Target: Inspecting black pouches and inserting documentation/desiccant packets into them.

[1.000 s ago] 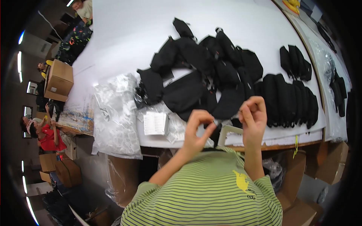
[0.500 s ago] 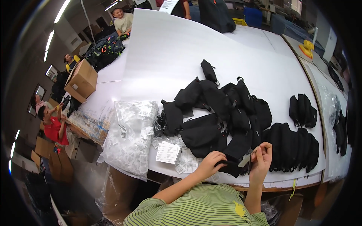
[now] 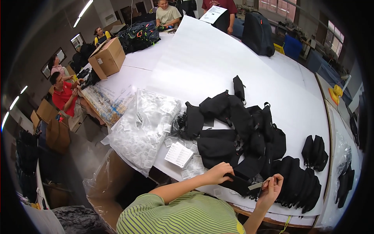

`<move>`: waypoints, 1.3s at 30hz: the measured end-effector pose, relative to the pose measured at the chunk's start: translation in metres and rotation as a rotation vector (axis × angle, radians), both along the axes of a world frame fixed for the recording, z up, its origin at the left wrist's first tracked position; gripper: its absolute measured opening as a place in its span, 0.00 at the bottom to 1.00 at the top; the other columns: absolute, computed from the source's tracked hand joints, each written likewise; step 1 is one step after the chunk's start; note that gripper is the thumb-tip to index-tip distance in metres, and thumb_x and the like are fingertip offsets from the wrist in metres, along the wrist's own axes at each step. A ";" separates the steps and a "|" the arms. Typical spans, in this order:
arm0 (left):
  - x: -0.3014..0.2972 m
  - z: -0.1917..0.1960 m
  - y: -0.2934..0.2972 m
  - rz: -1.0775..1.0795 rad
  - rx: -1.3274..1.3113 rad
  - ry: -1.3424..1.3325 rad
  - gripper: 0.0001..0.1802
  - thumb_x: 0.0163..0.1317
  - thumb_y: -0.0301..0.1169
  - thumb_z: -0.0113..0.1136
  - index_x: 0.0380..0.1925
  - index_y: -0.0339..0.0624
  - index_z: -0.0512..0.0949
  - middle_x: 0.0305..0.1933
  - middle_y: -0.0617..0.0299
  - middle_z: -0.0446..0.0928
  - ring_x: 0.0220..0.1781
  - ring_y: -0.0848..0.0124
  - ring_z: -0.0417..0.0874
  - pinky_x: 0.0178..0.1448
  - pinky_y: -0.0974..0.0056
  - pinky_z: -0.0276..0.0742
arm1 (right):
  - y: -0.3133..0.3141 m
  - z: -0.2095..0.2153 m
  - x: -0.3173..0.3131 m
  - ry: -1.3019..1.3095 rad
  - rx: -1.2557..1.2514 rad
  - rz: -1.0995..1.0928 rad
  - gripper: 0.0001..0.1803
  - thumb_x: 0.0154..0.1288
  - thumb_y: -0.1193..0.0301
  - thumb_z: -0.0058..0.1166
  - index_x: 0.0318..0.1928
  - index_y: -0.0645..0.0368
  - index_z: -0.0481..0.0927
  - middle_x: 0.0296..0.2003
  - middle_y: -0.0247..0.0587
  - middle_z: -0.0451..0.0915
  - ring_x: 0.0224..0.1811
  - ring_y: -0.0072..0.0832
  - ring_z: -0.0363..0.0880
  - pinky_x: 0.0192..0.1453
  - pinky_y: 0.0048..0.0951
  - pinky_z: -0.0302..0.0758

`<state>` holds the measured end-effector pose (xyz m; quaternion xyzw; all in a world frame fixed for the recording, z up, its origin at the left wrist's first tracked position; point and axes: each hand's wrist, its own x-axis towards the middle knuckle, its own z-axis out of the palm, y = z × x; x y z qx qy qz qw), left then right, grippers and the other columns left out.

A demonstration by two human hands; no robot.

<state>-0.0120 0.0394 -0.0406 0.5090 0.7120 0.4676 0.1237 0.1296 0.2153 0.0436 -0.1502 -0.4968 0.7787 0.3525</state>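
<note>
My left hand (image 3: 219, 173) grips the edge of a small black pouch (image 3: 238, 183) near the table's front edge. My right hand (image 3: 270, 191) is closed in a pinch at the pouch's other end, beside a white tag (image 3: 255, 186). Whatever thin piece its fingertips hold is too small to make out. Just beyond my hands lies a loose heap of black pouches (image 3: 218, 146). To the right, more black pouches (image 3: 298, 183) stand in a tight row. A stack of white printed cards (image 3: 179, 155) sits left of my left hand.
A large clear bag of white tags (image 3: 144, 124) lies at the left, near small packets (image 3: 193, 167). Farther off are a cardboard box (image 3: 109, 58), a dark upright bag (image 3: 258, 33) and a yellow tape dispenser (image 3: 335, 94). Several people are around the far and left sides.
The view has swung, so the table appears tilted and more of the room shows at the top. My hands keep hold of the pouch with its tag, in much the same pose.
</note>
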 end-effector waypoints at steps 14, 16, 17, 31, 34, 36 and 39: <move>0.008 0.039 -0.019 0.113 0.113 -0.650 0.10 0.54 0.26 0.67 0.32 0.38 0.75 0.31 0.71 0.71 0.36 0.83 0.70 0.41 0.72 0.67 | -0.024 -0.023 -0.003 -0.119 -0.042 0.487 0.41 0.55 0.63 0.67 0.65 0.60 0.60 0.57 0.42 0.69 0.61 0.31 0.67 0.67 0.32 0.61; 0.011 0.032 -0.032 0.199 0.198 -0.816 0.10 0.56 0.26 0.67 0.35 0.39 0.75 0.33 0.71 0.73 0.37 0.83 0.71 0.42 0.74 0.67 | -0.029 -0.038 0.004 -0.156 -0.129 0.563 0.43 0.49 0.79 0.68 0.65 0.60 0.59 0.59 0.42 0.69 0.60 0.31 0.70 0.65 0.32 0.65; 0.012 0.032 -0.039 0.252 0.156 -0.750 0.11 0.56 0.26 0.66 0.37 0.40 0.75 0.33 0.70 0.73 0.36 0.83 0.72 0.42 0.74 0.68 | -0.031 -0.050 0.008 -0.218 -0.144 0.574 0.37 0.50 0.80 0.66 0.61 0.62 0.63 0.55 0.43 0.73 0.56 0.31 0.73 0.61 0.31 0.69; 0.023 0.082 -0.067 0.020 -0.317 -0.272 0.13 0.55 0.32 0.65 0.36 0.36 0.76 0.33 0.52 0.77 0.35 0.57 0.78 0.39 0.60 0.73 | 0.037 -0.025 -0.036 0.127 -0.968 -0.032 0.13 0.69 0.61 0.52 0.32 0.55 0.77 0.19 0.28 0.63 0.24 0.21 0.61 0.31 0.21 0.61; 0.027 0.087 -0.053 -0.065 -0.369 -0.277 0.13 0.53 0.30 0.67 0.35 0.34 0.77 0.32 0.53 0.77 0.34 0.60 0.78 0.39 0.62 0.73 | 0.028 -0.039 -0.042 0.151 -1.037 0.016 0.14 0.68 0.58 0.53 0.33 0.57 0.78 0.16 0.29 0.63 0.21 0.21 0.62 0.26 0.22 0.60; 0.028 0.086 -0.050 -0.065 -0.372 -0.250 0.14 0.51 0.29 0.68 0.34 0.33 0.77 0.31 0.54 0.77 0.33 0.62 0.78 0.39 0.64 0.73 | 0.030 -0.062 -0.031 0.208 -1.007 0.086 0.15 0.68 0.58 0.52 0.34 0.57 0.78 0.15 0.30 0.62 0.19 0.20 0.60 0.24 0.22 0.59; 0.029 0.086 -0.050 -0.077 -0.376 -0.252 0.14 0.51 0.29 0.68 0.34 0.33 0.77 0.30 0.54 0.76 0.32 0.61 0.77 0.38 0.64 0.72 | 0.021 -0.069 -0.027 0.209 -0.974 0.109 0.15 0.68 0.58 0.52 0.36 0.58 0.77 0.14 0.31 0.61 0.16 0.19 0.56 0.23 0.21 0.56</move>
